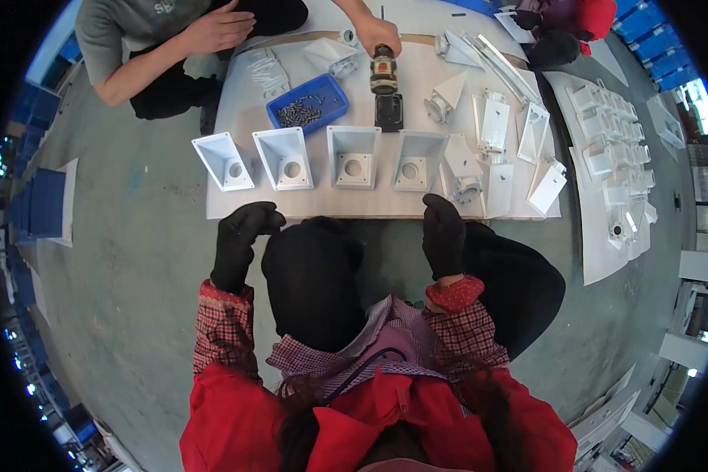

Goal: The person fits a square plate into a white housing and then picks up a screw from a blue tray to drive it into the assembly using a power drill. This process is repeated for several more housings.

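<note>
We hold our left hand (245, 240) and right hand (444, 236) near four white housings (354, 146); whether either hand is closed, we cannot tell.

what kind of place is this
Probably a factory floor or workshop where parts are assembled: white box-shaped housings stand in a row, a blue tray holds small dark screw-like pieces, and what looks like a cordless power tool is beside it.
</note>
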A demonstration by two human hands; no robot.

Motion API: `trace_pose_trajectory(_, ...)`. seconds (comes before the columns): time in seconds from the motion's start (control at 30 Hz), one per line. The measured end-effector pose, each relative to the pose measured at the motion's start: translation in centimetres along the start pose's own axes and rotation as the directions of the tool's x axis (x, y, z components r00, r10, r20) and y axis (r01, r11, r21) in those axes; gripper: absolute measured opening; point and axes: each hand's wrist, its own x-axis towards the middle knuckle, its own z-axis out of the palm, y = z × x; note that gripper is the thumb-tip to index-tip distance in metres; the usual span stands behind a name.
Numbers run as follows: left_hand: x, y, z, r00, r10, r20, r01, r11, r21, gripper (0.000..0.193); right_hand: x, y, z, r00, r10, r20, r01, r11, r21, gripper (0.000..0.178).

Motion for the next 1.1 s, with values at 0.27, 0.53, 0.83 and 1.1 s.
trace_pose_trajectory(0.27,-1.5,5.9,0.8,0.982,0.185,-0.022,-0.183,0.979,0.087,0.02,9.9,-1.3,-2.7,0.995,0.084,0.051,-0.084,0.996,0.0,0.023)
trace_pose_trajectory(0.53,5.3,6.6,-0.6,0.982,0.139,0.125,-0.163,0.964,0.21,0.018,22.1,10.4,0.0,0.786,0.178,0.592,-0.116,0.983,-0.142,0.051)
trace_pose_trajectory(0.83,29.6,1.2,-3.3,0.775,0.128,0.619,-0.608,0.417,0.676,0.026,27.1,13.5,7.5,0.548,0.131,0.826,-0.169,0.985,-0.044,0.067)
trace_pose_trajectory(1.1,40.9,-10.5,0.4,0.59,-0.155,0.792,-0.807,-0.097,0.582,0.048,26.7,17.9,12.3,0.625,-0.121,0.771,-0.127,0.959,0.254,0.041)
